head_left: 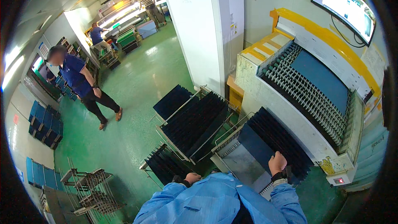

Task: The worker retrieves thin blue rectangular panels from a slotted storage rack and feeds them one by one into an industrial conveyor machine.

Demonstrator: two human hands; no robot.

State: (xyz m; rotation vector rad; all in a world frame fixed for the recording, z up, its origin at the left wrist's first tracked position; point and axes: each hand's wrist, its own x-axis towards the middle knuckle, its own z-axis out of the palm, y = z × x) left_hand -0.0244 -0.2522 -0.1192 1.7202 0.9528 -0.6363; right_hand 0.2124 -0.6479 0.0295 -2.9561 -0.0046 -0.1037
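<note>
My right hand [277,163] is closed at the edge of a dark blue panel [256,143] that leans in a wire rack; whether it grips that edge is not clear. Many similar dark panels [282,141] stand on edge just beyond it, and the rack's near part shows a pale grey base [244,161]. In front of my body, my left hand [192,178] has its fingers curled in, and what they hold, if anything, is hidden. Beside it stands a smaller rack of dark panels [166,166].
A roller conveyor machine [306,95] on the right carries a flat blue panel [321,79]. Ahead is a larger rack of dark panels [197,120], near a tall white cabinet [195,29]. A person [78,79] stands on the left; metal racks [89,186] stand at lower left.
</note>
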